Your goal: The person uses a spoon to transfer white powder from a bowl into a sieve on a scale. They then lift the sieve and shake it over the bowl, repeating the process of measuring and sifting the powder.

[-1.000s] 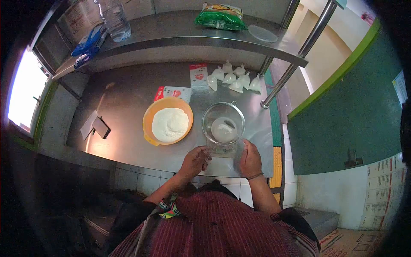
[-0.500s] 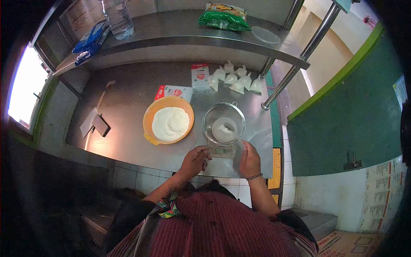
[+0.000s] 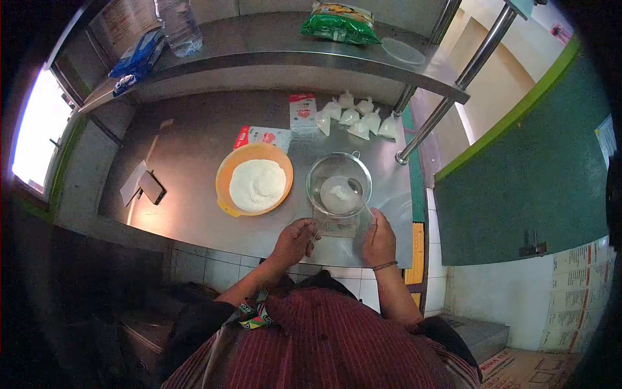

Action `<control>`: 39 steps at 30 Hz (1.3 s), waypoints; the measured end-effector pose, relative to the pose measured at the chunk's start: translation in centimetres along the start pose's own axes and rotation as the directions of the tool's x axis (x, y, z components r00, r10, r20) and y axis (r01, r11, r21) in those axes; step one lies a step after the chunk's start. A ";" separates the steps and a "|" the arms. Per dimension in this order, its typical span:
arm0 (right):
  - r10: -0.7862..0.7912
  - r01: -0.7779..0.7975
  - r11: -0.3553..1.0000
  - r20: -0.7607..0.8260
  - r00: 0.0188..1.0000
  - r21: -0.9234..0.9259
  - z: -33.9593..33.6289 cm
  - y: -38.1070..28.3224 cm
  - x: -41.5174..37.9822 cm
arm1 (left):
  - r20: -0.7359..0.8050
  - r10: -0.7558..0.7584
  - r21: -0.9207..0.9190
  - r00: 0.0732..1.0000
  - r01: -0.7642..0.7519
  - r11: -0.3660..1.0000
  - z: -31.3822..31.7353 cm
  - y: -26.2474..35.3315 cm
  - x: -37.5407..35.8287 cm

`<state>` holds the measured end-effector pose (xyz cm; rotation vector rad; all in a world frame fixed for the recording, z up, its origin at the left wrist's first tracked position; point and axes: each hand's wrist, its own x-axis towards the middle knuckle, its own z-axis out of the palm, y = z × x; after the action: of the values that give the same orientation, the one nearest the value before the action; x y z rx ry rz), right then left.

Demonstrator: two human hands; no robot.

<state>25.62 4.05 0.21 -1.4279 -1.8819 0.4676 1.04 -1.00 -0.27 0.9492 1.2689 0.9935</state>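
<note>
A round wire-mesh sieve point(image 3: 315, 192) is in front of me, with a small patch of white powder point(image 3: 339, 192) in it. My left hand point(image 3: 295, 240) is closed around the sieve's thin wire handle. In my right hand point(image 3: 380, 240) is a metal spoon point(image 3: 355, 187), its bowl inside the sieve near the right side of the rim. Under the sieve, a flat, squarish thing point(image 3: 341, 228) shows partly; I cannot make out its kind. Left of the sieve stands an orange plastic bowl point(image 3: 222, 183) holding a mound of white powder point(image 3: 254, 185).
Red-and-white boxes point(image 3: 302, 110) and several tied plastic bags of white powder point(image 3: 350, 118) stand at the back of the steel table point(image 3: 188, 142). A phone point(image 3: 153, 188) lies on the left. Overhead, a steel shelf point(image 3: 259, 55) holds a green packet point(image 3: 338, 27) and water bottle point(image 3: 178, 29).
The spoon's bowl has shifted toward the right side of the sieve and now shows clearly. The powder in the sieve lies more loosely. Both hands stay in nearly the same place.
</note>
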 end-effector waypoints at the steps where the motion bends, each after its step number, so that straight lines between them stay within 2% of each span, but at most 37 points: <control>1: 0.039 -0.039 0.999 0.008 0.999 -0.017 -0.1 -0.3 0.2 | 0.000 0.001 0.000 1.000 -0.001 1.000 -0.1 -0.5 0.2; 3: 0.076 -0.076 0.997 0.015 0.997 -0.035 0.0 -0.3 0.2 | 0.027 0.082 -0.025 0.996 -0.081 0.996 -0.2 -1.5 0.7; 5: 0.097 -0.089 0.993 0.118 0.988 -0.074 0.5 0.5 -0.3 | 0.025 0.096 -0.036 0.995 -0.095 0.995 -0.3 -2.0 0.7; 6: 0.100 -0.092 0.993 0.114 0.988 -0.075 0.1 -0.2 -0.1 | 0.025 0.110 -0.047 0.994 -0.108 0.993 -0.3 -1.9 0.7; 8: 0.082 -0.085 0.996 0.130 0.988 0.014 -0.5 -1.6 0.1 | 0.027 0.086 -0.037 0.996 -0.085 0.996 -0.3 -1.8 0.8; 9: 0.087 -0.089 0.996 0.128 0.988 0.015 -0.4 -1.3 0.1 | 0.023 0.061 -0.030 0.998 -0.061 0.998 -0.3 -1.6 0.8; 11: 0.030 -0.030 0.999 -0.007 1.000 -0.030 0.2 -0.5 0.4 | 0.020 0.042 -0.039 0.999 -0.041 0.998 -0.3 -1.3 0.6; 15: 0.060 -0.060 0.998 -0.009 0.998 -0.015 0.5 0.2 1.2 | 0.016 0.010 -0.021 1.000 -0.010 1.000 0.2 -0.5 0.0; 17: 0.042 -0.045 0.999 0.112 0.993 0.024 0.5 0.5 1.3 | 0.016 0.014 -0.038 1.000 -0.013 0.999 0.2 -1.1 0.3; 20: 0.010 -0.020 0.998 0.158 0.987 0.064 -0.1 0.0 1.2 | 0.015 0.019 -0.034 1.000 -0.018 0.999 0.2 -1.0 0.3; 21: 0.010 -0.020 0.998 0.158 0.987 0.064 -0.1 0.0 1.2 | 0.015 0.019 -0.014 1.000 -0.019 1.000 0.1 -0.9 0.3; 23: -0.010 0.008 0.998 0.031 0.999 0.063 -0.1 0.1 1.1 | 0.031 0.033 -0.010 0.999 -0.032 0.999 -0.1 -0.8 0.3; 26: 0.005 -0.006 1.000 0.004 1.000 0.016 -0.5 -0.7 1.6 | 0.044 0.039 -0.052 0.998 -0.037 0.998 0.0 -1.6 0.7; 28: -0.019 0.018 1.000 0.044 0.999 0.022 -0.2 0.0 1.4 | 0.040 0.031 -0.098 0.999 -0.027 0.995 0.1 -1.5 0.8; 30: -0.043 0.040 0.999 0.086 0.995 0.028 -0.2 0.0 1.1 | 0.040 0.043 0.015 0.998 -0.043 0.999 0.2 -1.2 0.7; 32: -0.037 0.027 0.997 0.153 0.988 0.068 -0.7 -0.7 1.0 | 0.024 0.014 -0.003 1.000 -0.014 1.000 0.3 -0.8 0.6; 37: 0.023 -0.027 0.997 0.062 0.998 0.072 -0.7 -0.7 1.0 | 0.037 -0.018 -0.085 0.999 0.021 0.996 0.0 -0.7 0.3; 39: 0.046 -0.048 0.997 0.034 0.998 0.056 -0.5 -0.6 1.0 | 0.017 0.035 -0.093 0.999 -0.033 0.995 0.0 -1.0 0.4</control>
<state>25.47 4.75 1.26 -1.4376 -1.8491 0.5668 1.13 -0.97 -1.38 0.9083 1.1840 1.0587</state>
